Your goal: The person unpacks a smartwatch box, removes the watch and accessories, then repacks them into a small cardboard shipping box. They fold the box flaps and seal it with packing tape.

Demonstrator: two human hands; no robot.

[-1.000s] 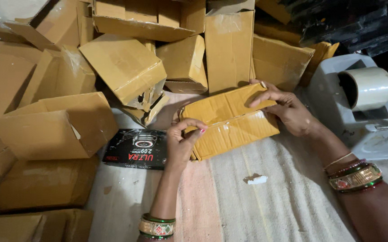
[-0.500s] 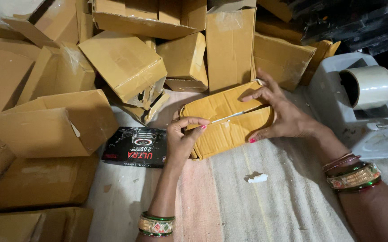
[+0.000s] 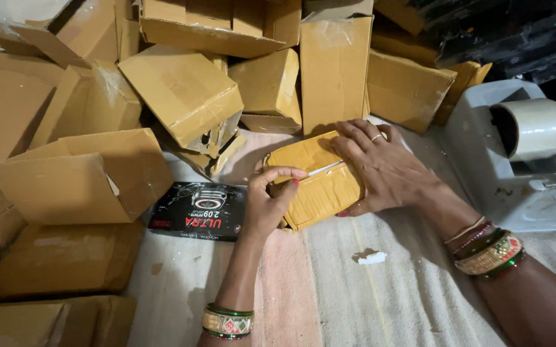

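Fingers of left hand (image 3: 266, 209) pinching 1 flat parcel (image 3: 313, 180), right hand (image 3: 381, 168) pressing flat; 1 black box (image 3: 199, 211)

Illumination is warm, moderate and diffuse. Soft shadows fall beneath the cardboard boxes (image 3: 182, 96) and beside both forearms. Mild glare marks the taped box faces and the tape roll (image 3: 535, 128). Focus is sharp centrally; wide-angle distortion bends the edges. The upper-right corner is underexposed.

Cardboard boxes (image 3: 182, 90) are heaped from 9 to 1 o'clock. A black product box (image 3: 198, 211) is laid flat left of centre. A grey tape dispenser (image 3: 515, 160) is set at 3. A white scrap (image 3: 372, 258) is seen at 5.
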